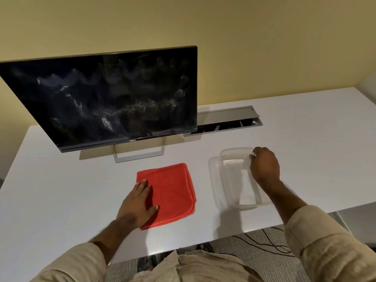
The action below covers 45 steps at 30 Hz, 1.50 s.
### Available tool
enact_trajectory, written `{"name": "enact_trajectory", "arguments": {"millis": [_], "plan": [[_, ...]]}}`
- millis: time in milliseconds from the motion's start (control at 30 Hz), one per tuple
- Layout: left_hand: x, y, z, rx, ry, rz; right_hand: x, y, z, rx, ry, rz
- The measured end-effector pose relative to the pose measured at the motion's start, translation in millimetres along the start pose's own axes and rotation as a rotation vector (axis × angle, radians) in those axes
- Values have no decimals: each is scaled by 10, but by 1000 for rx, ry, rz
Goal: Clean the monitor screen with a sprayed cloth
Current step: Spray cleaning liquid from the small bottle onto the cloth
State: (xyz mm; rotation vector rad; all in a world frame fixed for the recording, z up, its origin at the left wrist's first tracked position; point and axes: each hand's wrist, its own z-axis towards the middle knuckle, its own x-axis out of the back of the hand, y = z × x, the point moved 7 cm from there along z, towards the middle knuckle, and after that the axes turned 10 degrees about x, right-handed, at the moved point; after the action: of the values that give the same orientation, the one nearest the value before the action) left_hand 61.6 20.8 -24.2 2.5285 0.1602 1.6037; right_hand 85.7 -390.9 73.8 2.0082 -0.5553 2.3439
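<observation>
Left hand (139, 204) flat, fingers spread; right hand (264, 165) curled in grip.

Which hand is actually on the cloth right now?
The left hand, lying flat on the folded red cloth. The right hand instead grips the far rim of the clear plastic container.

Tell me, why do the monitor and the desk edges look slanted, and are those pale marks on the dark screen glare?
Head view: the wide-angle lens tilts the monitor and bends the desk edges; the pale marks look like smears catching light, not glare; soft shadows lie under both hands.
</observation>
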Motion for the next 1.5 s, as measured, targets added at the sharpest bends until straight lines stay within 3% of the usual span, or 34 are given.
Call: {"name": "enact_trajectory", "arguments": {"millis": [333, 567, 800, 933, 1500], "plan": [[188, 225, -2, -72, 87, -114, 462, -619, -181, 199, 138, 130], [421, 505, -29, -220, 148, -309, 532, -1375, -387, 372, 88, 266], [642, 848, -175, -356, 49, -668, 277, -1977, -616, 502, -55, 387], [648, 796, -163, -308, 82, -825, 153, -2183, -680, 518, -91, 498], [611, 394, -189, -186, 96, -938, -182, -2359, -733, 440, -291, 865]]}}
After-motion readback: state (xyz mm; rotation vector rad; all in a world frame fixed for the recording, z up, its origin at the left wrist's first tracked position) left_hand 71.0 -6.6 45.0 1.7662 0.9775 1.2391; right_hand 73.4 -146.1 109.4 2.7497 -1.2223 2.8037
